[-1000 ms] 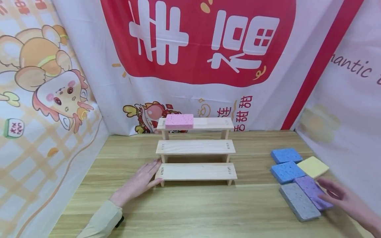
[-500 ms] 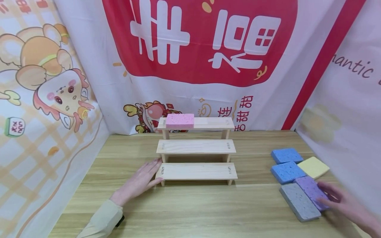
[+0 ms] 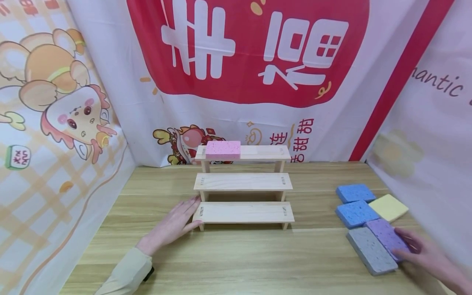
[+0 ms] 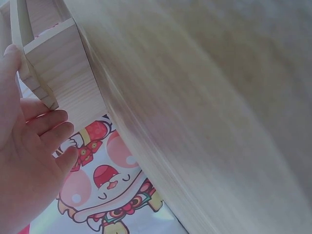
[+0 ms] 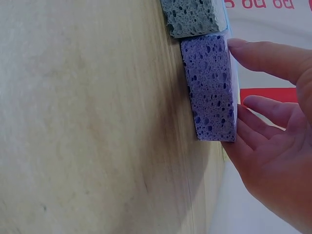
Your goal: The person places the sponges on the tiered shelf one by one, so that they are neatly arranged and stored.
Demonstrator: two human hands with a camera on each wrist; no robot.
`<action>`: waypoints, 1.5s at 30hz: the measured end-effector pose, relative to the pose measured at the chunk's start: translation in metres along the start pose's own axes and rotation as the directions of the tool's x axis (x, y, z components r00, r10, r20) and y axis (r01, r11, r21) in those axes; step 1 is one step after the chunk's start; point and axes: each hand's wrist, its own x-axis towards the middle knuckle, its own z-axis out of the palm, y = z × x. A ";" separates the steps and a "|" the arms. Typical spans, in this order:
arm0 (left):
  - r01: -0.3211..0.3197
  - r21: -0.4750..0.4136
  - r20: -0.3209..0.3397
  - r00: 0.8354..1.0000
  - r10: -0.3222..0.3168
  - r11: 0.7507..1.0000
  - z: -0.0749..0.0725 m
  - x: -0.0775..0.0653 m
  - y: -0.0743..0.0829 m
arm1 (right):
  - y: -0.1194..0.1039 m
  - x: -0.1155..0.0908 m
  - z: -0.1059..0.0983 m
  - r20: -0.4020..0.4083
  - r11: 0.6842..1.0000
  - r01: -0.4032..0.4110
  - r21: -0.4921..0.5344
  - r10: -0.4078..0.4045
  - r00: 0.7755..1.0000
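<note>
The right hand is sitting at the right of the scene, its grip lightly grasping the purple sponge: the thumb is touching it near the left edge, and the fingers are lying along its right side. The purple sponge is lying flat on the wood-grained surface, near and to the right. A grey sponge is touching its left side. By its far end a blue sponge is lying, and a second blue sponge is resting farther back. A yellow sponge is lying just to the right of the nearer blue one.

The left hand is resting against the left end of a three-step wooden stand in the middle of the scene. Its grip is released and relaxed, with the thumb touching the corner of the lowest step. A pink sponge is lying on the top step, toward the left. A pale sleeve is covering the left forearm. Beyond the stand, a printed cloth is hanging.
</note>
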 end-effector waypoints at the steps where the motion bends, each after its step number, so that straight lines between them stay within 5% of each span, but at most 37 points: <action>1: 0.001 -0.003 -0.001 1.000 -0.001 1.000 0.000 0.000 0.000 | 0.000 0.000 0.000 -0.005 1.000 0.012 0.008 -0.012 1.000; 20: 0.005 -0.002 0.002 1.000 -0.005 1.000 0.000 -0.001 0.001 | -0.002 -0.003 0.005 0.012 0.999 0.033 -0.034 -0.033 0.999; 29: 0.005 0.002 0.004 1.000 -0.005 1.000 0.000 -0.001 0.000 | 0.002 0.000 0.004 -0.021 0.993 0.114 -0.028 -0.114 0.993; 38: 0.001 -0.003 0.002 1.000 -0.001 1.000 0.000 -0.001 0.000 | 0.002 -0.002 0.003 -0.026 0.992 0.061 -0.115 -0.064 0.998; 45: 0.006 -0.006 0.007 1.000 -0.006 1.000 0.000 -0.001 0.000 | 0.007 -0.002 0.004 -0.062 0.985 0.132 -0.113 -0.140 0.988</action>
